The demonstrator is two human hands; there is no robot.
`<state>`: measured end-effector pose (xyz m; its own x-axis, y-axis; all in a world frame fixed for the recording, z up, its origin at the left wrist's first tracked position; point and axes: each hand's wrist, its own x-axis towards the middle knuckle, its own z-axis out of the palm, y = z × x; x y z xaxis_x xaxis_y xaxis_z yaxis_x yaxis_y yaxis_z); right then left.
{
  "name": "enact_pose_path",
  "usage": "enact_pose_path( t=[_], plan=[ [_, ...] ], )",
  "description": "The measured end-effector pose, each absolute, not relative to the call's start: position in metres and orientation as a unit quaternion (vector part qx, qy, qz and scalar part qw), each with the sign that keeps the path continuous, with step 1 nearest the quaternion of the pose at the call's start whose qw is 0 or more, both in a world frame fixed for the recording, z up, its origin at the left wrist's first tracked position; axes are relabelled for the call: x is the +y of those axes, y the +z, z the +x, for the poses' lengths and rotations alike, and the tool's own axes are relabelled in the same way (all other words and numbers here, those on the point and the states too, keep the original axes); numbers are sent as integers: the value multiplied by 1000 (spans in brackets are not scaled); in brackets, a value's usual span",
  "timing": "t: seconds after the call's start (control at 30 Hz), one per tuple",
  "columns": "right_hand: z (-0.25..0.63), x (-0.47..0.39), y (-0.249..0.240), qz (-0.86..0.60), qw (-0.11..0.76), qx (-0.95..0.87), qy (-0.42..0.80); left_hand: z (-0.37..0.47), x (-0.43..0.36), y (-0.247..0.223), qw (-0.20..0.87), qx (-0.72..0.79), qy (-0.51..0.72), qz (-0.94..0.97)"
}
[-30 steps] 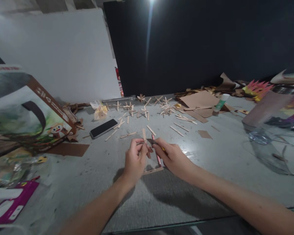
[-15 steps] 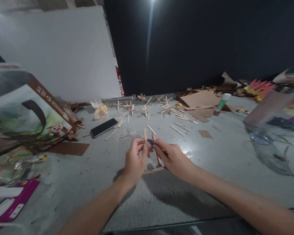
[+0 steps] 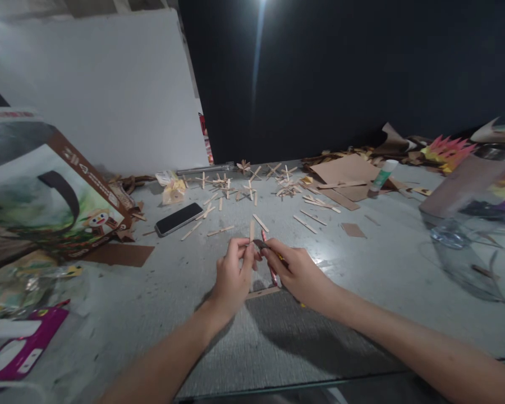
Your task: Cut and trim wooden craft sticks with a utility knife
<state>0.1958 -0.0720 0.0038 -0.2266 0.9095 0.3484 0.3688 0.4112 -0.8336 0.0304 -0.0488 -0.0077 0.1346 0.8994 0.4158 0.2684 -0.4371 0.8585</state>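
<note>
My left hand (image 3: 234, 270) is closed on a wooden craft stick (image 3: 252, 230), which points up and away from me. In my right hand (image 3: 295, 270) is a utility knife (image 3: 260, 244); its dark blade touches or nearly touches the stick at my left fingertips, and a bit of yellow handle shows between the fingers. Beneath the hands lie a red-and-white pen (image 3: 273, 276), partly hidden, and another craft stick (image 3: 263, 292) lying crosswise. Just beyond the fingers rests a loose stick (image 3: 260, 223).
Several crossed sticks (image 3: 249, 189) spread across the back of the table. A phone (image 3: 179, 219) lies left of them. To the right are cardboard sheets (image 3: 345, 170), a glue stick (image 3: 382, 177) and a tumbler (image 3: 463, 182). A printed bag (image 3: 54, 191) stands at left.
The held stick has tilted or shifted slightly to the right. A small yellow part now shows below my right hand. Both hands otherwise stay nearly in place.
</note>
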Motion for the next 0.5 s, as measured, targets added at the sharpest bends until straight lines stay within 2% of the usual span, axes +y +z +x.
enact_pose_path(
  t=[0.27, 0.5],
  plan=[
    [192, -75, 5, -420, 422, -595, 540, 32, -47, -8, 361, 410, 503, 670],
    [193, -72, 12, -350, 406, -499, 681, 32, -44, -8, 366, 405, 511, 664]
  ],
)
